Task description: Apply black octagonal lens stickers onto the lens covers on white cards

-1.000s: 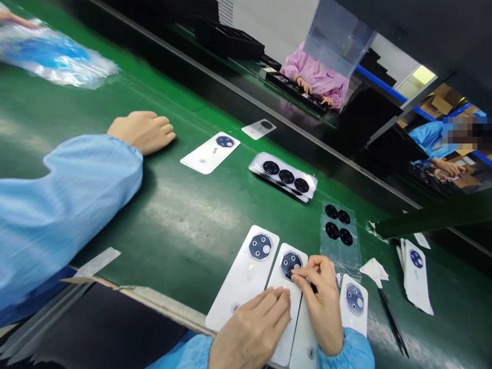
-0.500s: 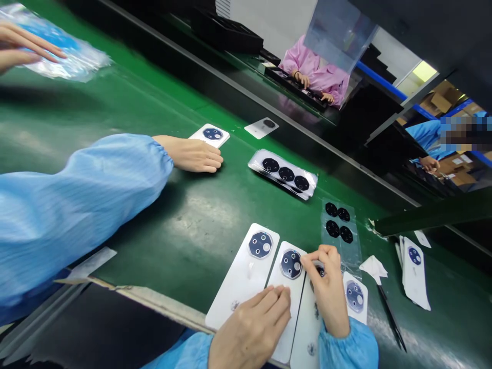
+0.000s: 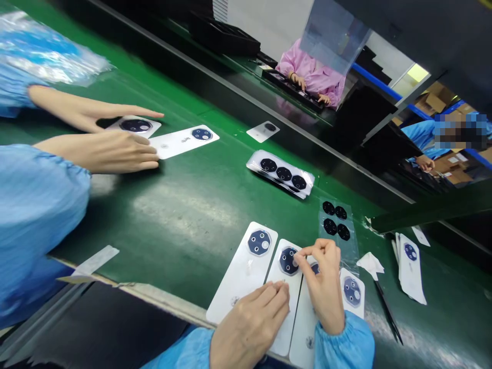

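Several white panels with dark camera-like discs lie side by side near the front edge. My left hand [image 3: 251, 320] rests on the second panel [image 3: 282, 302], its fingers together and curled, with nothing clearly visible in them. Thumb and forefinger of my right hand [image 3: 323, 282] pinch at the right edge of that panel's dark disc [image 3: 288, 260]; whether a film or other thin piece is between them is too small to tell. Left of it lies another white panel [image 3: 242, 271]. My right hand partly covers a third panel [image 3: 303, 333], and a fourth [image 3: 351, 294] lies beyond my right wrist.
A co-worker's hands [image 3: 115, 151] are at white panels on the left. A stack of disc sheets [image 3: 280, 174], a clear sheet with black discs [image 3: 338, 241], black tweezers [image 3: 388, 312], white paper [image 3: 371, 264] and stacked panels [image 3: 411, 271] lie on the green table [image 3: 169, 220].
My right thumb and forefinger have shifted slightly left over the disc. My left hand has barely moved. The co-worker's near hand went left, the other came in, and more of the white panels there shows.
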### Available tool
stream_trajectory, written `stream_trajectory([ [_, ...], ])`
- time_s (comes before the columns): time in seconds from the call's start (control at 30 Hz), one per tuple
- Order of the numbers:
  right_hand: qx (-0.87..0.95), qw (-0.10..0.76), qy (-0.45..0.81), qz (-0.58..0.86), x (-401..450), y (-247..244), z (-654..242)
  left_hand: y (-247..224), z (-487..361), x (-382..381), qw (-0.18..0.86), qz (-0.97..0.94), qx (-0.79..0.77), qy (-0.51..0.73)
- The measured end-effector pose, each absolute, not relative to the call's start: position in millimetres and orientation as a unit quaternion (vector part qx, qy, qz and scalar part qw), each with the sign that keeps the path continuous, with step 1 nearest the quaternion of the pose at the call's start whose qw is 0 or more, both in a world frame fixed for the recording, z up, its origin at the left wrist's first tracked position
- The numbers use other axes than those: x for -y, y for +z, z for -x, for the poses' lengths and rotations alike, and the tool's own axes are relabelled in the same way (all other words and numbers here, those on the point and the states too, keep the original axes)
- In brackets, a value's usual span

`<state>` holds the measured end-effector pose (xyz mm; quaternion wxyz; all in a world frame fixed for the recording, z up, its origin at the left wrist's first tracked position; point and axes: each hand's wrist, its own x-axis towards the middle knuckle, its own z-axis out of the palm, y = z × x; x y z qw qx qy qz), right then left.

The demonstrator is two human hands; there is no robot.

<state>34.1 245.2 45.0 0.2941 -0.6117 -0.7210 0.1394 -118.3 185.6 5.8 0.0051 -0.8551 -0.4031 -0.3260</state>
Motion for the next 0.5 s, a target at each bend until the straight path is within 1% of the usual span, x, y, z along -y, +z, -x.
stream_trajectory([
  [0.23,0.777,0.276,0.087,0.559,-244,32,-15,3,118,-186,0.003,0.852,0.403,-0.333],
  [0.43,0.724,0.258,0.198,0.608,-267,31,-36,5,119,-186,-0.01,0.855,0.409,-0.319],
  [0.5,0.722,0.263,0.204,0.607,-264,35,-36,5,119,-187,-0.012,0.855,0.406,-0.323],
])
